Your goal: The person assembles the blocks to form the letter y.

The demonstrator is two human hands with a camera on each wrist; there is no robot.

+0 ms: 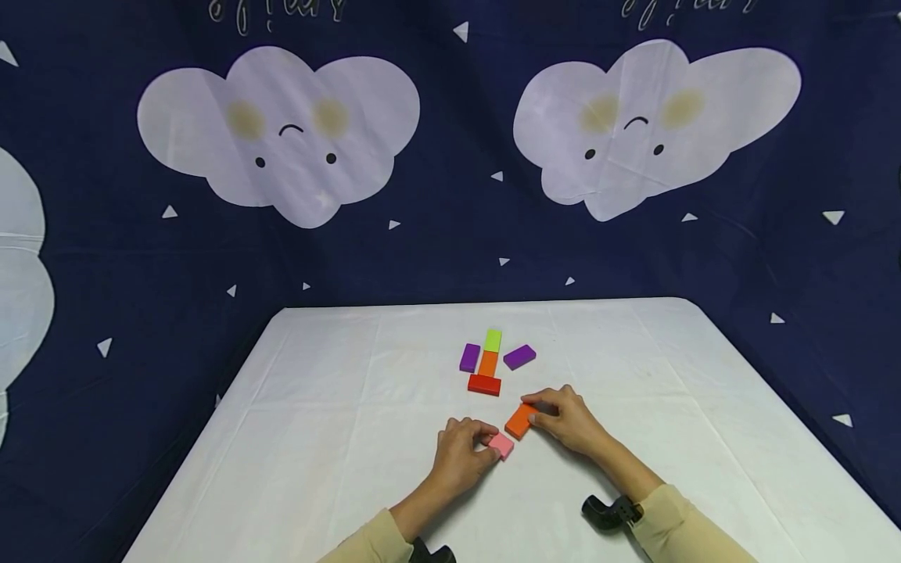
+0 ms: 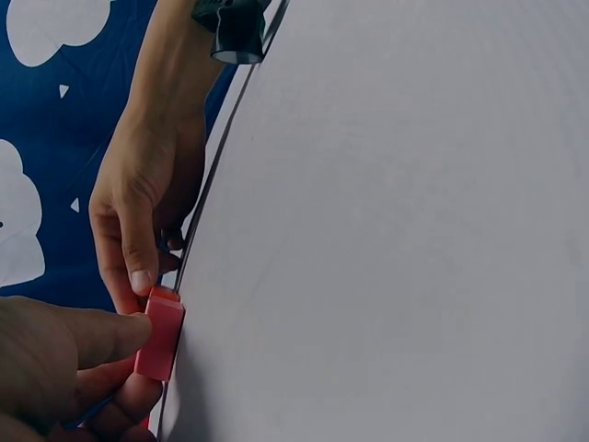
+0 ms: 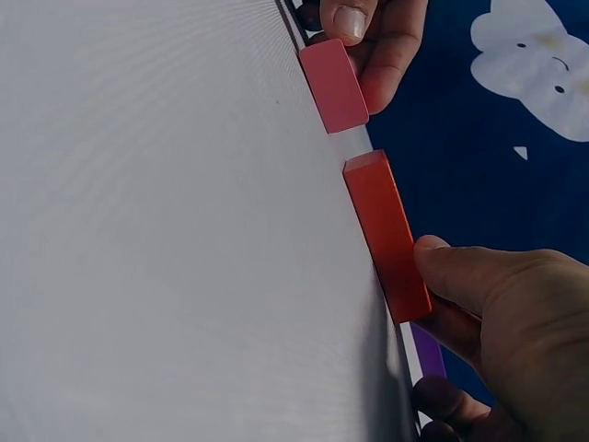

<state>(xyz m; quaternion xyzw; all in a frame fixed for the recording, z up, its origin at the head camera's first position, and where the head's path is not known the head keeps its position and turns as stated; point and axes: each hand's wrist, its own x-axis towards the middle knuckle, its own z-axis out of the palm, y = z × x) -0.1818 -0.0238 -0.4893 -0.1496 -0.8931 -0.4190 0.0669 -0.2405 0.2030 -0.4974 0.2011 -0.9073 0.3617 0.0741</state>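
Observation:
My left hand (image 1: 461, 455) pinches a small pink block (image 1: 502, 446) between thumb and fingers, low over the white table. Just beyond it, my right hand (image 1: 568, 422) grips an orange block (image 1: 520, 422) by its right side. In the right wrist view a narrow gap separates the pink block (image 3: 333, 86) from the orange block (image 3: 386, 236). The left wrist view shows the pink block (image 2: 164, 337) overlapping most of the orange one. Farther off, a red block (image 1: 484, 385) lies crosswise below another orange block (image 1: 488, 363), with a lime green block (image 1: 493, 341) above that.
Two purple blocks flank that column: one purple block (image 1: 469, 357) on the left, another purple block (image 1: 519, 357) angled on the right. The white table (image 1: 310, 438) ends at a dark blue cloth (image 1: 450, 258) printed with clouds. A black wrist device (image 1: 608, 512) sits on the right wrist.

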